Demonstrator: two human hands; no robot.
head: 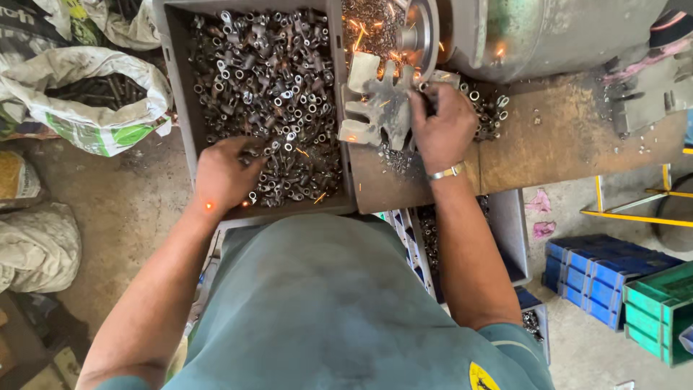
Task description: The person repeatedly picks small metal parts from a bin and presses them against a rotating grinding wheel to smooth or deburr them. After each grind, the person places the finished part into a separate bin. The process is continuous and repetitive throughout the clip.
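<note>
Overhead, a grey bin (180, 108) of small metal fittings (267, 79) fills the far left. Its near edge holds the left hand (224, 173), fingers curled onto fittings. Right of it, the right hand (442, 126) presses one piece against the sparking grinding wheel (419, 32).

Views: one only, a camera worn on the person's head; no second view shares the scene.
Facing: steeply down over the teal-shirted chest and both forearms.
Landmark: the grey rectangular plastic bin of small metal fittings (180, 94), upper centre-left.
Nearness: close; the bin lies within arm's reach.
Right of bin: rusty brown flat metal workbench (563, 137).
Left of bin: bare concrete floor with white woven sacks (86, 101).
Below bin: the wearer's torso fills the lower frame.
</note>
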